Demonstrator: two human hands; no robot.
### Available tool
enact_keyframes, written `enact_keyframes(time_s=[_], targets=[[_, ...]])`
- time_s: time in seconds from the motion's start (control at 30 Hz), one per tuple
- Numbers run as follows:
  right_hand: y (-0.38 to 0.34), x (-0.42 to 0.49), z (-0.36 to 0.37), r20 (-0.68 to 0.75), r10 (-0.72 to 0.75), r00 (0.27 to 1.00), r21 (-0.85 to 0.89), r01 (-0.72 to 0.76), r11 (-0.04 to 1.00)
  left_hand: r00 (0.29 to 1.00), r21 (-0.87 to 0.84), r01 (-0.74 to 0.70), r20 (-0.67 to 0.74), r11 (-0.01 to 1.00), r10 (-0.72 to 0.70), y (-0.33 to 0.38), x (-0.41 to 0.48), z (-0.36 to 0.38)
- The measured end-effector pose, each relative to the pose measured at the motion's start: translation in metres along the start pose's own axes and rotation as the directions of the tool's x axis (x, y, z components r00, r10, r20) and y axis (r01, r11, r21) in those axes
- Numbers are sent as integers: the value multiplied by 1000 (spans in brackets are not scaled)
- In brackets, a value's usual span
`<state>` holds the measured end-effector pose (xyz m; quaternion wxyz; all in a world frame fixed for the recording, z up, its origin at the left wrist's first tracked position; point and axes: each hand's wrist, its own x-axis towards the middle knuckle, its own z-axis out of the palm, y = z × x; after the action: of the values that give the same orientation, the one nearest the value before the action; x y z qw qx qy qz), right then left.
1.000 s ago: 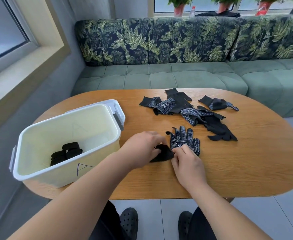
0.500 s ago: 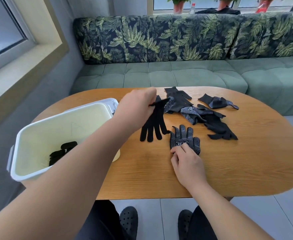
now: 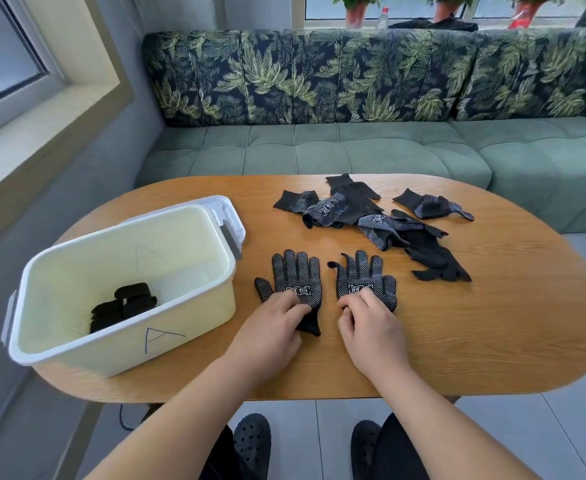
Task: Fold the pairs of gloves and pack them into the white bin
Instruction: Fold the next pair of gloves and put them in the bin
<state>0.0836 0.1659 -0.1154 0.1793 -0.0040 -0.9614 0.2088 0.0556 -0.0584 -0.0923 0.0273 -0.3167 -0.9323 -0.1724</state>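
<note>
Two black dotted gloves lie flat side by side on the wooden table (image 3: 492, 323), fingers pointing away from me. My left hand (image 3: 270, 327) rests on the cuff of the left glove (image 3: 295, 275), fingers curled on the fabric. My right hand (image 3: 371, 327) presses the cuff of the right glove (image 3: 366, 277). The white bin (image 3: 187, 306) stands at the left, marked with a letter A, and holds a folded black glove bundle (image 3: 125, 304). A loose pile of gloves (image 3: 374, 220) lies farther back.
A green sofa (image 3: 319, 150) with a leaf-patterned backrest runs behind the table. A window ledge (image 3: 25, 140) is on the left wall. My dark shoes (image 3: 253, 438) show under the table's near edge on a tiled floor.
My left hand, which had lifted a black glove in the air, has laid it flat, dotted side up, left of the other glove. My right hand stayed on its glove.
</note>
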Motion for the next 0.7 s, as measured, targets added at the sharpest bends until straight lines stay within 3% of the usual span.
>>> enact_keyframes(time_s=[0.1,0.3,0.47,0.53,0.7], targets=[[0,-1,0,14,-24,1000,13,24,1000,999,-4,-24,-30,1000,24,-3,-10,1],[-1,-11,-12,39,-211,977,105,206,973,996,16,60,-65,998,-59,-11,-16,14],[6,-23,-15,50,-34,998,15,33,999,998,86,63,-17,994,-62,-11,-14,20],[7,-20,-18,43,-43,998,17,42,999,998,115,64,3,991,-65,-11,-13,19],[-14,14,-55,114,-26,993,157,8,988,995,155,94,14,983,-98,-10,-16,19]])
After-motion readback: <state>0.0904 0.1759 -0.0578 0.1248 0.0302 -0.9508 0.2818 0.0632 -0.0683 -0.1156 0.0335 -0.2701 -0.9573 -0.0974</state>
